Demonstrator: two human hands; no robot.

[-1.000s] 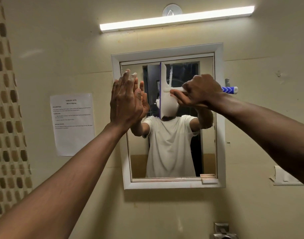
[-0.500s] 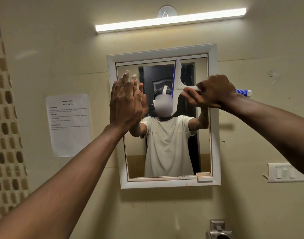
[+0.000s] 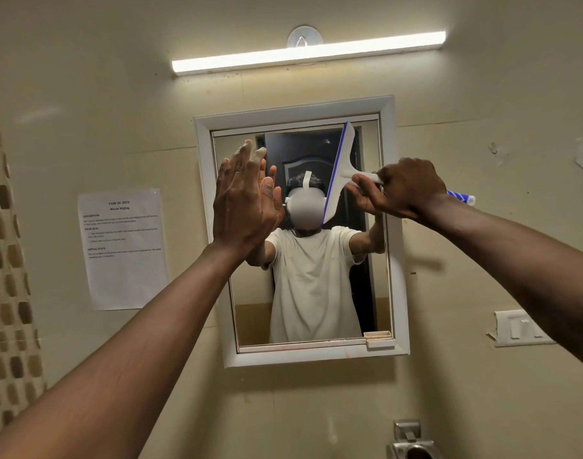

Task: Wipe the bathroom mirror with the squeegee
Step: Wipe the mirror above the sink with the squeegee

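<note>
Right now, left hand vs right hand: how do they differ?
The left hand is open and flat, fingers pointing up, at the mirror's left edge; the right hand is closed around the squeegee handle at the right edge. Left holds nothing; right holds the tool. Both are raised at mirror height.

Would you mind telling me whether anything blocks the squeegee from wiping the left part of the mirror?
Yes: the left hand rests flat on the mirror there, left of the squeegee.
</note>
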